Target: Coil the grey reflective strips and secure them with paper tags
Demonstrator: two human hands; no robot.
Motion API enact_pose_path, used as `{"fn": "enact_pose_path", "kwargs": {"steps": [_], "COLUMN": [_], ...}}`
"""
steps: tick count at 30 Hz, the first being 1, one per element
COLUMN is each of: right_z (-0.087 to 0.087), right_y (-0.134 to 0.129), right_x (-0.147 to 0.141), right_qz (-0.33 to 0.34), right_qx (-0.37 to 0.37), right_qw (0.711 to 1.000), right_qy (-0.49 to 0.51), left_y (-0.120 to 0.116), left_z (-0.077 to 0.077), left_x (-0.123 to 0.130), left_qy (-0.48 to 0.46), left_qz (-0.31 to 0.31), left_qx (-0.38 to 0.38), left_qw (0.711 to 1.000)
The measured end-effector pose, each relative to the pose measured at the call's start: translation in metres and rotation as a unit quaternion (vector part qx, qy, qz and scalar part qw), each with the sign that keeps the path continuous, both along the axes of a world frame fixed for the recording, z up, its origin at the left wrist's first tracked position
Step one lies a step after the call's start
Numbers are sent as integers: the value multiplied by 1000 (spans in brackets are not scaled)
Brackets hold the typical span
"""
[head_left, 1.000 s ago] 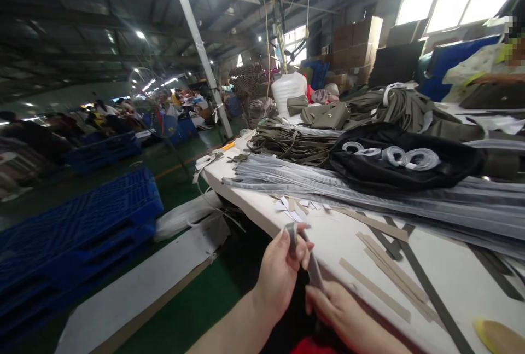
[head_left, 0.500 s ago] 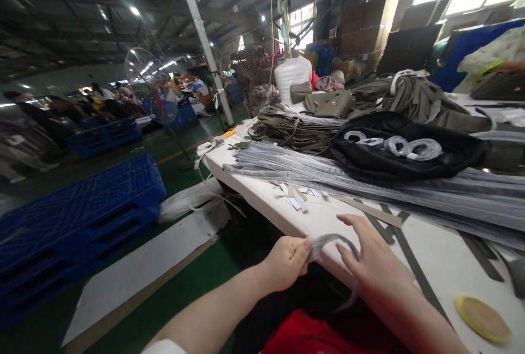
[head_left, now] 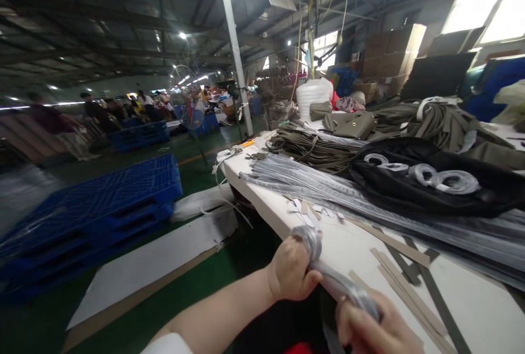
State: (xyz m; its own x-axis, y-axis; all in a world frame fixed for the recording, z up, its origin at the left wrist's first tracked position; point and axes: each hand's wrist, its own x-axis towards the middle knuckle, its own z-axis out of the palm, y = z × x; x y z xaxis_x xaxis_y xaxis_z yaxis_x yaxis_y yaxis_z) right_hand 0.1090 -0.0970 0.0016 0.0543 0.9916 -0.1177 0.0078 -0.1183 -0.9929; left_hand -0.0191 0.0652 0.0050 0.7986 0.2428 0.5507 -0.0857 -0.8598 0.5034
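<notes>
A grey translucent strip point(head_left: 338, 282) runs between my two hands at the near edge of the white table. My left hand point(head_left: 292, 271) is closed on it, with a loop of the strip rising over the fingers. Lower and to the right, my right hand point(head_left: 369, 324) is wrapped round the same strip, somewhat blurred. Small paper scraps point(head_left: 303, 213) lie on the table just beyond my left hand. Several brown and dark flat strips point(head_left: 404, 285) rest to the right.
Long grey strips point(head_left: 303, 179) and a black bag point(head_left: 414, 195) holding white coils point(head_left: 457, 181) lie across the table point(head_left: 262, 201). Olive straps point(head_left: 320, 149) are piled behind. Blue pallets point(head_left: 135, 195) and a white board point(head_left: 156, 258) are on the floor at left. People stand far off.
My right hand has moved down and closed on the strip, where it was spread before. The strip now loops over my left hand. The view has shifted, and table things appear further right.
</notes>
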Motion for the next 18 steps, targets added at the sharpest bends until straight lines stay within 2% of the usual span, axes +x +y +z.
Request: {"fn": "enact_pose_path", "kwargs": {"steps": [2,3,5,7,9,11,12,13,14,15,16,18], "right_z": [5,6,5,-1,-11,-25,-33,-41,-48,-54,-57,-56], "right_y": [7,12,21,27,31,35,38,40,42,43,42,34], "right_x": [29,40,53,50,37,16,4,-8,-19,-29,-36,-42], "right_qz": [-92,-141,-222,-242,-192,-149,-142,-136,-119,-87,-40,39], "right_qx": [-11,-6,42,99,126,122,113,98,83,68,56,55], "right_qw": [992,978,938,913,923,941,950,958,967,977,985,992], "right_qy": [-91,-150,-264,-315,-309,-277,-255,-233,-209,-184,-160,-111], "left_y": [-2,-4,-7,-9,-11,-12,-12,-12,-11,-9,-7,0], "left_z": [-3,-3,0,6,14,27,34,40,45,48,48,42], "left_x": [-1,-2,-2,-3,-3,-2,-1,0,2,3,5,4], "left_qy": [89,124,172,190,190,177,155,116,60,-4,-65,-121], "left_qz": [8,21,38,17,-34,-94,-115,-125,-117,-89,-43,50], "left_qx": [-16,-60,-214,-401,-557,-655,-684,-700,-699,-672,-618,-441], "left_qw": [996,990,961,896,808,729,703,693,703,735,783,888]}}
